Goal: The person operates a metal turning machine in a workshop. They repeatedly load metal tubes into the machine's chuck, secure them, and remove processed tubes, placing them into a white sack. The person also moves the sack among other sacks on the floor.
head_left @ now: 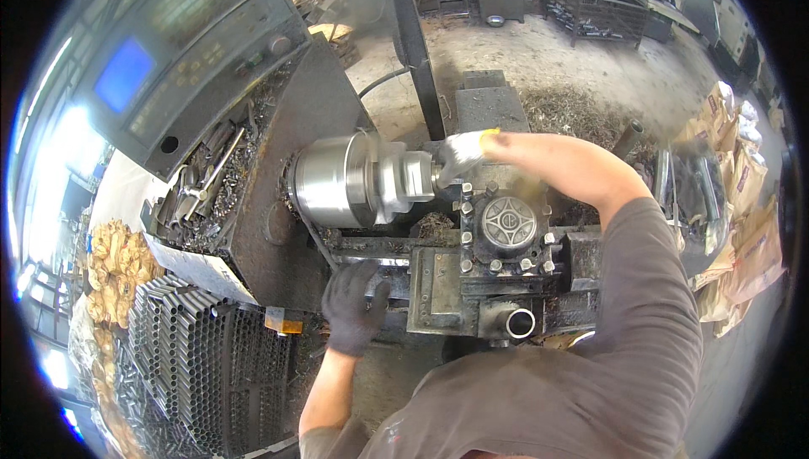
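Note:
My left hand [354, 306], in a dark grey glove, is by the front edge of the lathe bed [386, 264], below the chuck. Its thumb stands apart from its bent fingers, and I see nothing in it. Smeared by motion, my right hand [462, 154] in a white glove with a yellow cuff reaches across to the right end of a shiny metal workpiece [417, 175]. Its fingers are too blurred to tell whether they grip anything. The workpiece sits at the silver lathe chuck [333, 181], whose surface looks streaked. Right of it stands the bolted tool post [508, 223].
A control panel with a blue screen [124, 74] rises at the left. Metal tubes [181, 358] are stacked below it, near a T-handled wrench [206, 185] among chips. A short pipe end [520, 322] sticks out below the tool post. Paper sacks [746, 232] stand at the right.

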Action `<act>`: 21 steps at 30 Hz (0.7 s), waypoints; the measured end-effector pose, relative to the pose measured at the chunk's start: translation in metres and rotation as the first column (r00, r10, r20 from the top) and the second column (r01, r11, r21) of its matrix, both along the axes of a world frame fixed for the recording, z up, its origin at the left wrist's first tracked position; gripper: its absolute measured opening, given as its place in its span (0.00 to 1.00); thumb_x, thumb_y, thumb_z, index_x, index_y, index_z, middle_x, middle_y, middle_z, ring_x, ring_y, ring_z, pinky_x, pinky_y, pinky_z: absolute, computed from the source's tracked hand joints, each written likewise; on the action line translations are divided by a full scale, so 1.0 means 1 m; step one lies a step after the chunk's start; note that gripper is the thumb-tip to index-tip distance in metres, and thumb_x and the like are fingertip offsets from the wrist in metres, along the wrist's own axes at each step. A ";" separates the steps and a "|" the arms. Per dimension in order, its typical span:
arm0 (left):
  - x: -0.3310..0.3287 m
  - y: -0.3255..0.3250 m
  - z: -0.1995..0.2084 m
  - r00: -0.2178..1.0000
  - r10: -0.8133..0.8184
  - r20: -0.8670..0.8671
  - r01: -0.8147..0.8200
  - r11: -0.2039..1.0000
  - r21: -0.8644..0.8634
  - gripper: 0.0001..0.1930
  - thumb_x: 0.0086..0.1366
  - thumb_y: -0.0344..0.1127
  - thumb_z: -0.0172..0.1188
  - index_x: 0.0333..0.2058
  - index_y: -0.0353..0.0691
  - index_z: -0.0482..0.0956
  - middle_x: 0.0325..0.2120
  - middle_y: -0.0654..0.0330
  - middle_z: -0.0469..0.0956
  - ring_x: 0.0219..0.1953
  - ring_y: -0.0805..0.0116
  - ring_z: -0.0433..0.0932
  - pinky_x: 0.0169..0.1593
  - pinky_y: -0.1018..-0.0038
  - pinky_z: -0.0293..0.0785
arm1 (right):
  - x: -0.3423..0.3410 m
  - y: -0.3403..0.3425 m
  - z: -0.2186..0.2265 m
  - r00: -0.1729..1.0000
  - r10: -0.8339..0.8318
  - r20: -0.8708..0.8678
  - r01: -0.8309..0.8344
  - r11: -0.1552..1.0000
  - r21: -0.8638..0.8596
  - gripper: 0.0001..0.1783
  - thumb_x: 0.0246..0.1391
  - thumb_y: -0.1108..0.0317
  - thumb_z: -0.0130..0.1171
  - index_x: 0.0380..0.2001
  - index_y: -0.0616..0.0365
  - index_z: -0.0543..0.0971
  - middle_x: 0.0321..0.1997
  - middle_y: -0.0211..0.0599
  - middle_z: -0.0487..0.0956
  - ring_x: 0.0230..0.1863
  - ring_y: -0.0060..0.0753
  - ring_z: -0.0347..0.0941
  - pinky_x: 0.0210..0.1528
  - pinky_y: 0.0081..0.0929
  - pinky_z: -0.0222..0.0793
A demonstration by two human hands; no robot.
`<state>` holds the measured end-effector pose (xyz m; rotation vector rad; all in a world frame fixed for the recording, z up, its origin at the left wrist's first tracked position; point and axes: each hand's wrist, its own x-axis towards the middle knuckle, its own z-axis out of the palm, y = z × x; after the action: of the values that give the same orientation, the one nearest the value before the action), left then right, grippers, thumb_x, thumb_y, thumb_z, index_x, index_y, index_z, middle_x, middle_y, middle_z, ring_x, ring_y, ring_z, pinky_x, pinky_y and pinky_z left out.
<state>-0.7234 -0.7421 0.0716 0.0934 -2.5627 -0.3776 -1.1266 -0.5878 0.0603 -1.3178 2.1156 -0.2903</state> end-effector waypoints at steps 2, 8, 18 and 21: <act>-0.046 0.016 0.013 0.985 -0.131 -0.109 0.116 0.984 -0.131 0.31 0.53 0.38 0.77 0.57 0.42 0.78 0.52 0.53 0.81 0.54 0.51 0.80 0.65 0.51 0.73 | 0.031 -0.013 0.003 0.960 -0.017 -0.279 -0.002 0.998 -0.066 0.22 0.56 0.46 0.68 0.35 0.56 0.91 0.31 0.40 0.89 0.33 0.37 0.86 0.37 0.39 0.79; -0.142 0.039 0.014 0.989 -0.141 -0.051 0.111 0.914 -0.391 0.35 0.54 0.44 0.72 0.61 0.44 0.75 0.58 0.52 0.75 0.66 0.51 0.71 0.77 0.46 0.54 | 0.004 0.000 0.000 0.955 0.144 -0.259 -0.131 0.989 0.068 0.18 0.59 0.53 0.67 0.41 0.57 0.89 0.37 0.40 0.89 0.36 0.37 0.86 0.41 0.39 0.79; -0.249 0.034 -0.035 0.992 -0.120 -0.045 0.077 0.839 -0.539 0.27 0.59 0.43 0.64 0.58 0.46 0.81 0.56 0.54 0.78 0.65 0.50 0.71 0.80 0.43 0.43 | -0.010 0.102 0.022 0.994 -0.096 -0.043 0.104 0.968 0.230 0.17 0.56 0.62 0.72 0.44 0.61 0.87 0.36 0.42 0.88 0.30 0.34 0.82 0.36 0.38 0.79; -0.240 0.028 -0.032 0.969 -0.180 0.172 0.232 0.904 -0.360 0.31 0.60 0.41 0.68 0.64 0.51 0.78 0.65 0.49 0.75 0.73 0.43 0.64 0.80 0.46 0.43 | 0.045 0.208 0.054 0.838 -0.483 -0.252 0.417 0.867 -0.274 0.17 0.53 0.65 0.72 0.43 0.64 0.86 0.37 0.47 0.88 0.32 0.35 0.83 0.37 0.34 0.79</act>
<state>-0.9634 -0.7141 0.0392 -0.3078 -2.7379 0.0559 -1.0812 -0.3801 0.1147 -0.9987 2.7313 -0.5433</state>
